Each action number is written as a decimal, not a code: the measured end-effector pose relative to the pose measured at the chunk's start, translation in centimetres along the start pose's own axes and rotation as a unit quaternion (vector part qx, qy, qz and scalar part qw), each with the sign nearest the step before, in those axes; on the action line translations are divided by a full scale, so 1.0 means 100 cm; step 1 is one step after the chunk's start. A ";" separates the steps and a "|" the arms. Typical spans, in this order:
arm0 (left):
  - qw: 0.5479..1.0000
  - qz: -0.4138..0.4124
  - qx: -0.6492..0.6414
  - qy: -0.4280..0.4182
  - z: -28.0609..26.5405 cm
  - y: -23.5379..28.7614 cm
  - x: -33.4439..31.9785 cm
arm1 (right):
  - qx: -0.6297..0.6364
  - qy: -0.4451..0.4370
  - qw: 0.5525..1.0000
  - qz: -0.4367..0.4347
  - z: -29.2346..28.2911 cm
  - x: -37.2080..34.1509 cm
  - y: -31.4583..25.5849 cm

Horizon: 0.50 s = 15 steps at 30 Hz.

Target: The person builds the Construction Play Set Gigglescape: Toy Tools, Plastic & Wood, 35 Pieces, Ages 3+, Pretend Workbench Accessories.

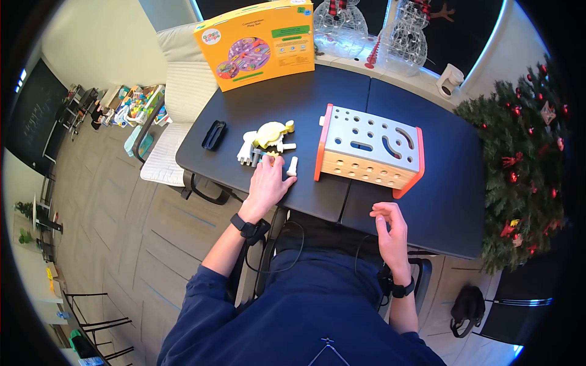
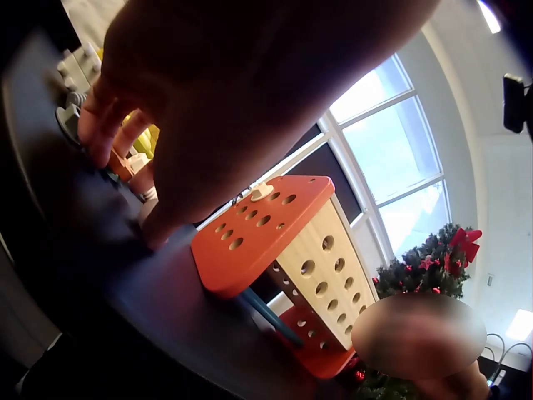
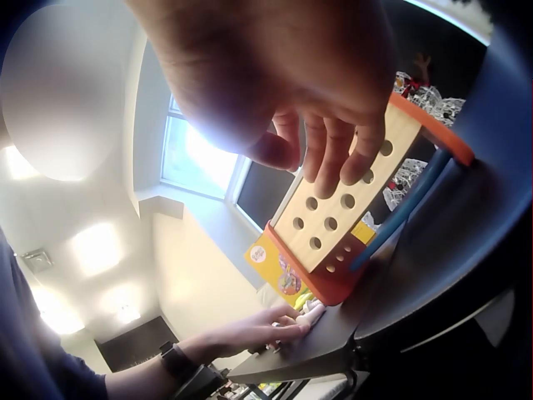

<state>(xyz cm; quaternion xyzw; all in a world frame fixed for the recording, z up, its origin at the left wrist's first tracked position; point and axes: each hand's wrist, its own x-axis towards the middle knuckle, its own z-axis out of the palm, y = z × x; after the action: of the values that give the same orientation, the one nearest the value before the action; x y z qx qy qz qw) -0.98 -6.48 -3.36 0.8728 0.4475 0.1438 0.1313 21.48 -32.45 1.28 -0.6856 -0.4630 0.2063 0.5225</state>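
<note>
On the dark table, my left hand reaches into a small pile of toy construction pieces. Its fingertips touch the parts around an orange piece, while the thumb lies beside a white toy bolt. Pale yellow pieces, white pieces and grey pieces lie just beyond the fingers, which partly cover the pile. My right hand hovers at the table's front edge, fingers loosely bent and holding nothing. Beyond it stands a wooden toy workbench with a grey holed top, pale wood sides and orange-red end panels.
A black tray lies left of the pile. The yellow toy box stands at the back left. A decorated Christmas tree borders the table's right side, and a white chair stands at its left. Lit wire snowmen are behind.
</note>
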 end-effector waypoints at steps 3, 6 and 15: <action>1.000 -0.006 0.006 0.001 -0.002 0.005 0.002 | 0.001 -0.006 1.000 0.000 0.003 -0.001 0.002; 1.000 -0.003 0.009 0.005 0.003 0.004 0.004 | 0.004 -0.010 1.000 -0.003 0.004 -0.003 0.004; 1.000 0.012 -0.013 0.015 0.005 0.003 0.001 | -0.005 -0.009 1.000 0.002 0.004 -0.005 0.008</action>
<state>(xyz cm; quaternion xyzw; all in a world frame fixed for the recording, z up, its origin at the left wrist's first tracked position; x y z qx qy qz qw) -0.52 -6.64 -3.74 0.8740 0.4373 0.1640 0.1340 21.24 -32.72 0.30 -0.6874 -0.4672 0.2111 0.5144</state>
